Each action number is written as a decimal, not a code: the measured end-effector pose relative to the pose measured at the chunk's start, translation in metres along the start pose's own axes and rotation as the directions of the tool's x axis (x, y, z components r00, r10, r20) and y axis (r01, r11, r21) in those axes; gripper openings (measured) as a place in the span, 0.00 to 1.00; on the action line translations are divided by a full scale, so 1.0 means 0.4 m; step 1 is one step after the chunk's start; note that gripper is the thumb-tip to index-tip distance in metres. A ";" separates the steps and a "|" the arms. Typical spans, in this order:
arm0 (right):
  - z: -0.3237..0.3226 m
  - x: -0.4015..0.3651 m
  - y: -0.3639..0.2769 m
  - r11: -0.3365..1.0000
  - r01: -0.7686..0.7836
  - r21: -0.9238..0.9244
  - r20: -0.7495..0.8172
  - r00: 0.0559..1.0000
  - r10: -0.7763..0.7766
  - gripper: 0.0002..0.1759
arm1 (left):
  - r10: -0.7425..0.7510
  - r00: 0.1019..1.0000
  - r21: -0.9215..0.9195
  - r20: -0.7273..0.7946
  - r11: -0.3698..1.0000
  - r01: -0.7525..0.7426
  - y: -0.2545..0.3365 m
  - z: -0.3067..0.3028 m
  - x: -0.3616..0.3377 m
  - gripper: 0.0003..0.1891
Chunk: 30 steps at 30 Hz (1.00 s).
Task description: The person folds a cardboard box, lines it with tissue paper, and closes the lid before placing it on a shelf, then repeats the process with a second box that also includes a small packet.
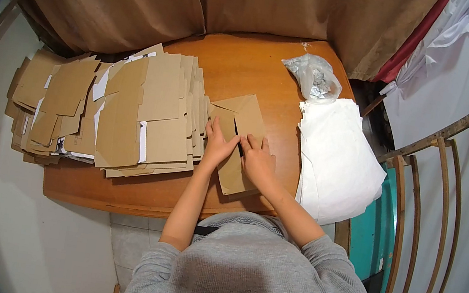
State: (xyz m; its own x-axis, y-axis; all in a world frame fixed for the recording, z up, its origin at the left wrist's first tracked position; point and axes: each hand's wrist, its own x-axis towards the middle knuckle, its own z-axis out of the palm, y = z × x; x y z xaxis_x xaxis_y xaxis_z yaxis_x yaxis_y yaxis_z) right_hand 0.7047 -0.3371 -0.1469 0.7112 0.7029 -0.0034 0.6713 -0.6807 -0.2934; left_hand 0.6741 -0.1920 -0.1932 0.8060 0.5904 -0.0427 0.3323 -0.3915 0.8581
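Observation:
A brown cardboard box (pixel 239 177), folded rather flat, lies on the wooden table in front of me. Between its top flaps runs a narrow dark gap. My left hand (pixel 220 144) holds the left flap, its fingers over the cardboard and its thumb pointing to the gap. On the other side, my right hand (pixel 258 163) grips the right flap near the gap, with fingers bent on the cardboard. The two thumbs nearly meet at the gap. The undersides of the fingers are hidden.
Stacks of flat cardboard pieces (pixel 122 113) cover the left of the wooden table (pixel 247 58). To the right lies a thick pile of white sheets (pixel 337 161), with a clear plastic bag (pixel 316 77) behind it. Wooden rails (pixel 449 176) stand beyond; a brown curtain (pixel 267 1) hangs behind.

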 end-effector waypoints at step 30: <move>0.031 0.086 0.142 0.913 0.358 0.197 0.309 0.861 -0.404 0.31 | 0.031 0.999 0.061 -0.027 0.998 -0.029 0.001 0.005 -0.015 0.48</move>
State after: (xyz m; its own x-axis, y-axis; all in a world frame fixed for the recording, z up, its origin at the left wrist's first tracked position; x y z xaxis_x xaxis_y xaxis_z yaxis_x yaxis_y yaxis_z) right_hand 0.7648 -0.3491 -0.1753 0.2765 0.9441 -0.1793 0.8263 -0.3288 -0.4572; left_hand 0.6701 -0.1971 -0.1935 0.8026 0.5965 -0.0026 0.3379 -0.4510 0.8261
